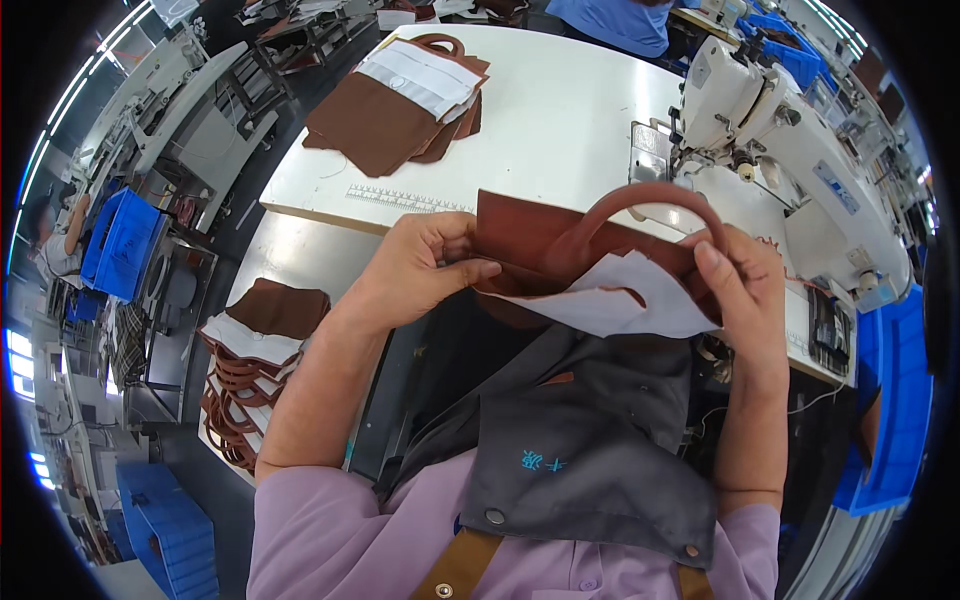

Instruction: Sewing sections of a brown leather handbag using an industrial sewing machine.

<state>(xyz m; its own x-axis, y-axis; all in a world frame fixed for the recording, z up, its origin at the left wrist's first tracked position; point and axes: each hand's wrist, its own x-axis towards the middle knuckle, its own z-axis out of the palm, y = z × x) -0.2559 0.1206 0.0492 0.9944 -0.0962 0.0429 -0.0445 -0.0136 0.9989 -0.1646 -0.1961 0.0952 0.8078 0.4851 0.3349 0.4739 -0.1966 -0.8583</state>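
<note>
Between my two hands I hold up a brown leather bag panel (520,222) with a rounded handle (655,195) arching from it. A white lining piece (630,300) with a slit folds toward me along its near side. My left hand (430,262) pinches the panel's left edge between thumb and fingers. At the other end my right hand (742,275) grips the edge beside the handle's base, with the thumb on top. The held panel is over the near edge of the white table (560,110), in front of my dark apron (590,440).
A white sewing machine (790,140) stands at the right. Several brown panels with white lining (400,100) are stacked at the far left of the table. More handled panels (255,370) lie piled beside my left arm. Blue bins (890,400) stand right and left; another person (615,22) is opposite.
</note>
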